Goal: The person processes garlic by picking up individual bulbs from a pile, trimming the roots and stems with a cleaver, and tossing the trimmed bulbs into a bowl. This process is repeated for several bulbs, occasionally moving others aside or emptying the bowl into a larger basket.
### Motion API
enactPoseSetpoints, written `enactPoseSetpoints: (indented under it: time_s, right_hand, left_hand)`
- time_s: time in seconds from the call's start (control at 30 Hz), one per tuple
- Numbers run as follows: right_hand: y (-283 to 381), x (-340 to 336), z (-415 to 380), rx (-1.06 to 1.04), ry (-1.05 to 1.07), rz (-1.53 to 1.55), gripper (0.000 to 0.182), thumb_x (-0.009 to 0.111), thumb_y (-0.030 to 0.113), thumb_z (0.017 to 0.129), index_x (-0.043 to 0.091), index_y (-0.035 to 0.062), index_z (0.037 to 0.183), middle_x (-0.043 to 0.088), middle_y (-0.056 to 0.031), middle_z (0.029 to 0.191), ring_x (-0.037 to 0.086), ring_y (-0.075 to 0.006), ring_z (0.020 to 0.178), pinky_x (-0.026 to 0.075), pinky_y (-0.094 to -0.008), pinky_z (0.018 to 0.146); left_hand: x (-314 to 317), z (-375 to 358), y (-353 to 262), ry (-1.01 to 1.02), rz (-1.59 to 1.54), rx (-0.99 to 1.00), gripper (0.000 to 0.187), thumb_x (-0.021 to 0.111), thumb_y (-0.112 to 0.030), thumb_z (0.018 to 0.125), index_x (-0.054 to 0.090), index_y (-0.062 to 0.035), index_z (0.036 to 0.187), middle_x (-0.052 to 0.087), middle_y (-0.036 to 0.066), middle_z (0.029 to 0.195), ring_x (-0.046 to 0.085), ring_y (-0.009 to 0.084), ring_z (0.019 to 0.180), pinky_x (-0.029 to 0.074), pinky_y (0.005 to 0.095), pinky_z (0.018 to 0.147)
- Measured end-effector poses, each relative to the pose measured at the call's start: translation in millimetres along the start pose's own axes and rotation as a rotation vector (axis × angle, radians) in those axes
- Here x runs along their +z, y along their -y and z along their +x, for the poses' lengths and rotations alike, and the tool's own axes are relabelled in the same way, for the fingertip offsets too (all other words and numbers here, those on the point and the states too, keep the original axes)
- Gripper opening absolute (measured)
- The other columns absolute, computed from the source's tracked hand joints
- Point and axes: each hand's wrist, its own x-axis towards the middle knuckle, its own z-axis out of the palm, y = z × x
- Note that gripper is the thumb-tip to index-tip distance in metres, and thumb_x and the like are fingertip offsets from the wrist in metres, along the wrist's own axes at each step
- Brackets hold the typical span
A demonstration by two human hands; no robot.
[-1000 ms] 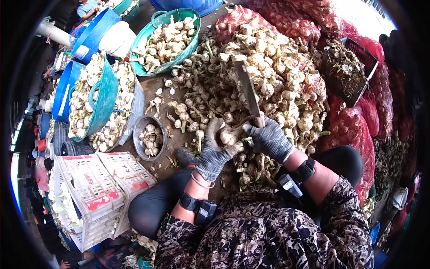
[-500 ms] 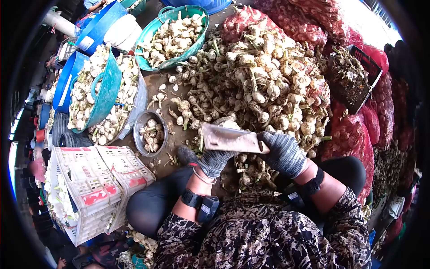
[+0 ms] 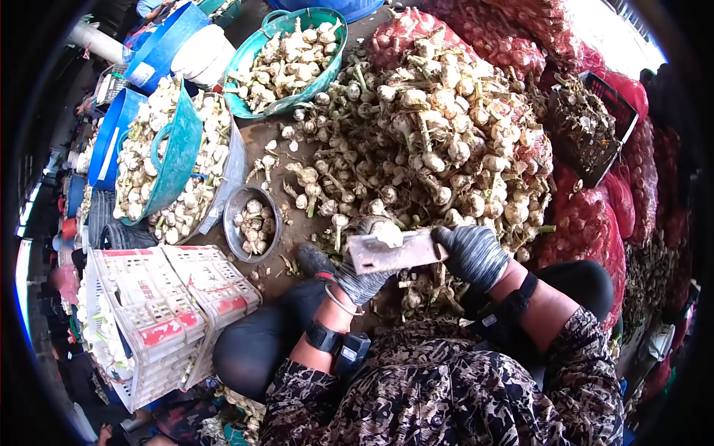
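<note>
My right hand (image 3: 474,255), in a grey knitted glove, is closed around the handle of a cleaver (image 3: 394,253). The wide blade points left, its flat side facing up toward me. Behind the blade's upper edge shows a pale garlic bulb (image 3: 387,233), gripped by my left hand (image 3: 362,279), also gloved. The blade hides most of the left fingers and part of the bulb. Just beyond both hands rises a large heap of garlic (image 3: 446,141) with stems and dry roots. Loose trimmings and bulbs lie beneath the hands, between my legs.
A metal bowl (image 3: 235,239) of garlic sits left of the hands. Green tubs (image 3: 331,70) and a grey basin hold more garlic. White plastic crates (image 3: 160,286) stand by my left knee. Red mesh sacks (image 3: 595,238) and a black crate (image 3: 616,160) of trimmings line the right.
Both hands and the cleaver have shifted slightly down and right. The blade is tilted differently, its right end higher, and more of the pale bulb shows over it.
</note>
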Motion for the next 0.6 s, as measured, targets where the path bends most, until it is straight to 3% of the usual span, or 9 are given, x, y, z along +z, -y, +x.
enactPoseSetpoints:
  time_s: [0.03,0.07,0.17,0.2,0.27,0.33,0.47,0.53,0.6]
  right_hand:
    - [-15,4,8,0.170,0.090,-0.054,0.014,0.061,0.024,0.089,0.061,0.0145,0.099,0.064,-0.0123,0.070,0.066,-0.0347,0.066,0.051,-0.0471,0.057]
    - [-31,7,15,0.339,0.175,-0.110,0.015,0.062,0.026,0.090,0.061,0.0150,0.100,0.067,-0.0128,0.073,0.068,-0.0337,0.069,0.052,-0.0464,0.059]
    - [-57,17,11,0.368,0.180,-0.115,0.021,0.056,0.031,0.095,0.063,0.0129,0.103,0.069,-0.0148,0.078,0.068,-0.0348,0.073,0.053,-0.0463,0.061]
    - [-44,10,13,0.421,0.114,-0.071,0.025,0.059,0.034,0.093,0.063,0.0116,0.103,0.069,-0.0170,0.079,0.068,-0.0372,0.075,0.053,-0.0471,0.065]
    - [-33,12,22,0.469,0.077,0.029,0.029,0.064,0.037,0.091,0.063,0.0110,0.103,0.069,-0.0190,0.081,0.068,-0.0389,0.077,0.054,-0.0482,0.068]
    - [-13,5,32,0.468,0.051,0.154,0.031,0.067,0.034,0.089,0.062,0.0076,0.104,0.068,-0.0204,0.079,0.067,-0.0409,0.078,0.053,-0.0487,0.067]
    - [-1,0,38,0.462,0.017,0.231,0.032,0.069,0.030,0.087,0.063,0.0069,0.108,0.068,-0.0218,0.080,0.067,-0.0412,0.077,0.053,-0.0473,0.066]
    - [-1,1,41,0.507,0.001,0.295,0.031,0.071,0.028,0.086,0.064,0.0062,0.107,0.067,-0.0217,0.079,0.067,-0.0413,0.076,0.053,-0.0465,0.065]
    - [-6,4,44,0.516,0.004,0.356,0.030,0.072,0.026,0.086,0.065,0.0058,0.107,0.068,-0.0214,0.082,0.067,-0.0411,0.078,0.053,-0.0449,0.065]
  left_hand:
    - [-11,-4,-44,-0.089,-0.413,-0.478,0.055,0.081,-0.015,0.079,0.049,-0.0070,0.124,0.059,0.009,0.114,0.059,0.0209,0.106,0.051,0.0320,0.093]
    - [-7,-4,-49,-0.159,-0.406,-0.353,0.063,0.086,-0.019,0.075,0.048,-0.0085,0.124,0.059,0.009,0.114,0.058,0.0214,0.107,0.050,0.0338,0.094]
    - [-4,-3,-32,-0.241,-0.384,-0.318,0.064,0.086,-0.014,0.075,0.047,-0.0098,0.125,0.057,0.005,0.116,0.054,0.0152,0.104,0.050,0.0313,0.092]
    - [-2,5,-22,-0.436,-0.768,-0.489,0.051,0.085,-0.019,0.078,0.055,-0.0093,0.118,0.062,0.001,0.099,0.059,0.0125,0.088,0.053,0.0274,0.078]
    - [-37,13,6,-0.444,-0.693,-0.938,0.032,0.081,-0.026,0.084,0.063,-0.0105,0.106,0.064,-0.002,0.081,0.060,0.0118,0.069,0.053,0.0252,0.062]
    - [-47,21,88,-0.653,-0.810,-1.113,0.020,0.075,-0.028,0.089,0.068,-0.0123,0.098,0.064,-0.003,0.071,0.058,0.0133,0.058,0.050,0.0260,0.053]
    - [-155,104,113,-0.733,-1.383,-0.291,0.037,0.069,-0.020,0.093,0.058,-0.0078,0.127,0.067,0.007,0.113,0.064,0.0211,0.101,0.054,0.0377,0.088]
    - [-203,125,144,-0.706,-1.384,-0.149,0.048,0.067,-0.023,0.095,0.049,-0.0061,0.136,0.057,0.012,0.134,0.054,0.0276,0.124,0.043,0.0455,0.106]
    - [-218,133,162,-0.772,-0.986,-0.418,0.047,0.064,-0.025,0.096,0.048,-0.0057,0.136,0.053,0.013,0.140,0.051,0.0310,0.129,0.039,0.0486,0.110]
